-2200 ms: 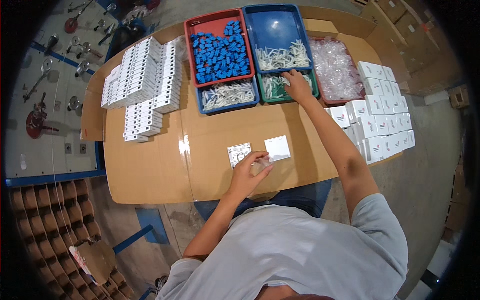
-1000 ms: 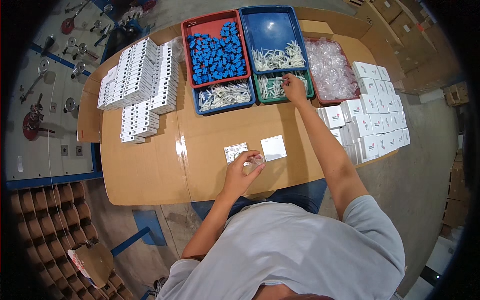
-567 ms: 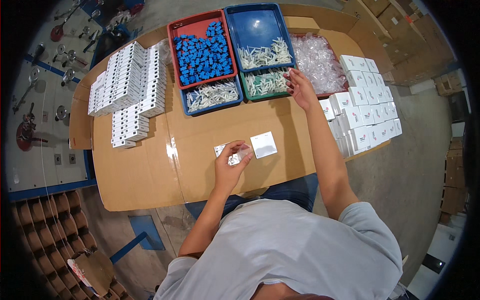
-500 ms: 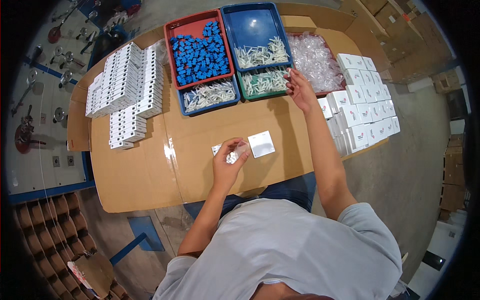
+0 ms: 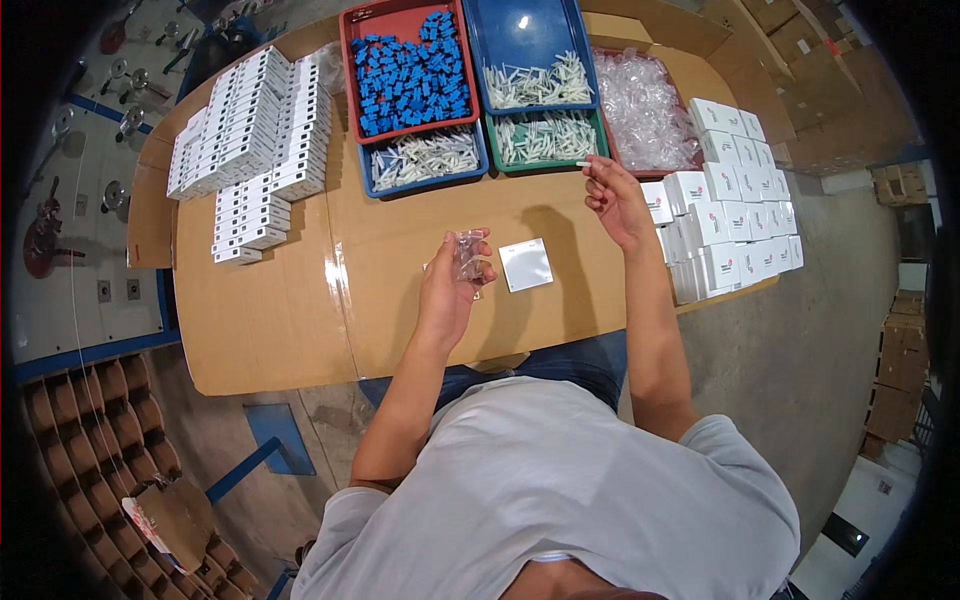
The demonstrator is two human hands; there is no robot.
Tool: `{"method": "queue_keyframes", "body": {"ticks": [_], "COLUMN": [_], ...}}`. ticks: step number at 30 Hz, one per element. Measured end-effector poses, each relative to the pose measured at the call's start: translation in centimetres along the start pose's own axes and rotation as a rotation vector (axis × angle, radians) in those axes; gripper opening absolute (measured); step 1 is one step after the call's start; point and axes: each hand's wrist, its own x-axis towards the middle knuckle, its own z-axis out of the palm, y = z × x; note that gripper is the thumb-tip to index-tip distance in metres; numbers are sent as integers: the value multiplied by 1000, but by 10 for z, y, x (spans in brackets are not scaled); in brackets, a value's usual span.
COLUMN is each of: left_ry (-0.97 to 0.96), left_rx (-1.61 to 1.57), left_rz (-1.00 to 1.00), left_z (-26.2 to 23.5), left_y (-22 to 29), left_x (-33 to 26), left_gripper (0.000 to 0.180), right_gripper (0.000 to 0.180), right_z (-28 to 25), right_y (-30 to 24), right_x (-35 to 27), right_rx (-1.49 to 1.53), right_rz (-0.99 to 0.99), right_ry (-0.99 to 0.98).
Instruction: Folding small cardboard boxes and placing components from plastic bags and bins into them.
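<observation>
My left hand (image 5: 452, 275) is closed around a small crumpled clear plastic bag (image 5: 467, 250), raised above the cardboard-covered table. My right hand (image 5: 617, 205) pinches a small white plastic peg (image 5: 583, 164) between thumb and fingertips, just in front of the green tray (image 5: 550, 168) of similar white pegs. Between the hands, a flat white square plate (image 5: 526, 264) lies on the cardboard. Part of another white item under my left hand is mostly hidden.
A red tray (image 5: 352, 80) of blue plastic pieces sits over a blue tray (image 5: 430, 182) of white pegs. Another blue tray (image 5: 515, 30) holds more pegs. At right, clear bags (image 5: 645, 110) fill a red tray beside stacked white boxes (image 5: 735, 210). More white boxes (image 5: 240, 130) stand left.
My left hand has turned and lifted, so the clear bag now stands up in its fingers. My right hand has drawn back slightly from the trays with a white peg. The view has shifted slightly.
</observation>
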Motion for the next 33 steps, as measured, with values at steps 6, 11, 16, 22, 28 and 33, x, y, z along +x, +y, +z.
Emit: {"method": "queue_keyframes", "body": {"ticks": [6,11,16,22,28,33], "left_ry": [36,11,-32,-50,-24,-4], "left_rx": [-20,75,73,93,119,119], "left_rz": [-16,-39,-64,-65,-57,-57], "left_z": [-3,10,9,8,10,10], "left_y": [0,9,5,2,4,-1], "left_x": [-5,-10,-9,-9,-11,-12], "left_gripper": [52,51,49,45,43,43], "right_gripper": [26,19,17,13,10,10], "right_z": [14,62,87,105,108,116], "right_y": [-4,-4,14,24,16,8], "right_x": [-14,-34,-40,-45,-44,-47], "right_rx": [-216,-484,-657,-756,-1009,-1061], "right_rz": [-49,-136,-149,-156,-88,-123], "right_ry": [31,-43,-175,-323,-515,-742]}}
